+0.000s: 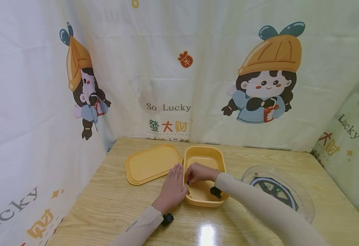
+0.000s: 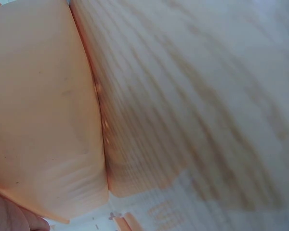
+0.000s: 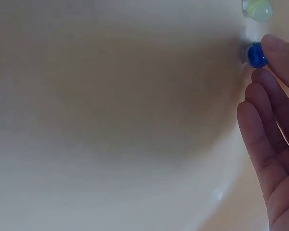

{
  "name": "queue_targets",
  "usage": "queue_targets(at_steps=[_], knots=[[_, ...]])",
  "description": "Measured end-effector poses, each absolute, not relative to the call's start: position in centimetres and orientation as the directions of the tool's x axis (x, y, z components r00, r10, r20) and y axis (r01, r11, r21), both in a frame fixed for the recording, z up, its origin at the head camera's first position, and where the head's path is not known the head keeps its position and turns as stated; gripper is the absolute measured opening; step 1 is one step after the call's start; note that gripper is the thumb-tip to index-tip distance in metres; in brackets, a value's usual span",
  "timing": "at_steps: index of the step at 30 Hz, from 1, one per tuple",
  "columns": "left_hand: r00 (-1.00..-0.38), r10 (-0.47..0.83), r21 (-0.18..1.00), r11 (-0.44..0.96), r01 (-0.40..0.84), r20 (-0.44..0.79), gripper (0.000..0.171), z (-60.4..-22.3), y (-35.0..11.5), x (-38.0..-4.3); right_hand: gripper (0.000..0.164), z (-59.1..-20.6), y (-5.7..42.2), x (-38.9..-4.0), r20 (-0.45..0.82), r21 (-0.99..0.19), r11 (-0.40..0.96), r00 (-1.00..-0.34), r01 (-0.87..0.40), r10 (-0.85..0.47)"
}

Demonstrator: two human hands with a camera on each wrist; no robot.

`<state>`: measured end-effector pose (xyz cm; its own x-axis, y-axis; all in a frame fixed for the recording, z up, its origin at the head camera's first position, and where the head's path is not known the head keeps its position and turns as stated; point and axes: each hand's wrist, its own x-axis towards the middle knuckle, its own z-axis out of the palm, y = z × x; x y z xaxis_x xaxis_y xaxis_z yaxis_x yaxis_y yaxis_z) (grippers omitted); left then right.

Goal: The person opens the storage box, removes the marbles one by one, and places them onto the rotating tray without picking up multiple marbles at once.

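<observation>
A yellow rectangular box (image 1: 205, 204) sits without its lid on the wooden table. My right hand (image 1: 199, 172) reaches inside it and pinches a blue marble (image 3: 256, 55) low against the left inner wall. Beside that marble, a pale yellow-green marble (image 3: 259, 9) rests along the same wall. My left hand (image 1: 173, 186) lies along the box's left outer side with its fingers straight and together, its thumb at the rim. In the left wrist view, only part of the left hand (image 2: 12, 216) shows, at the lower corner next to the box.
The flat yellow lid (image 1: 153, 164) lies on the table left of the box. To the right, partly under my right forearm, is a clear round dish (image 1: 308, 205) holding a few marbles over a dark pattern. A printed curtain (image 1: 210, 85) hangs behind the table (image 1: 96, 208).
</observation>
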<state>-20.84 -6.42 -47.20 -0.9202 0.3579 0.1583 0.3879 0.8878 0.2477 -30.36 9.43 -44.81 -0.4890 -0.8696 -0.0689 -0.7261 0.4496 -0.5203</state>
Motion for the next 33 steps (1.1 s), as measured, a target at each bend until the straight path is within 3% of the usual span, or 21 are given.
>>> queue_targets(at_steps=[33], knots=[[-0.915, 0.364, 0.235, 0.887, 0.397, 0.172, 0.064, -47.3, -6.4, -20.7, 0.007, -45.9, 9.2, -30.1, -0.076, -0.491, 0.478, -0.511, -0.728, -0.856]])
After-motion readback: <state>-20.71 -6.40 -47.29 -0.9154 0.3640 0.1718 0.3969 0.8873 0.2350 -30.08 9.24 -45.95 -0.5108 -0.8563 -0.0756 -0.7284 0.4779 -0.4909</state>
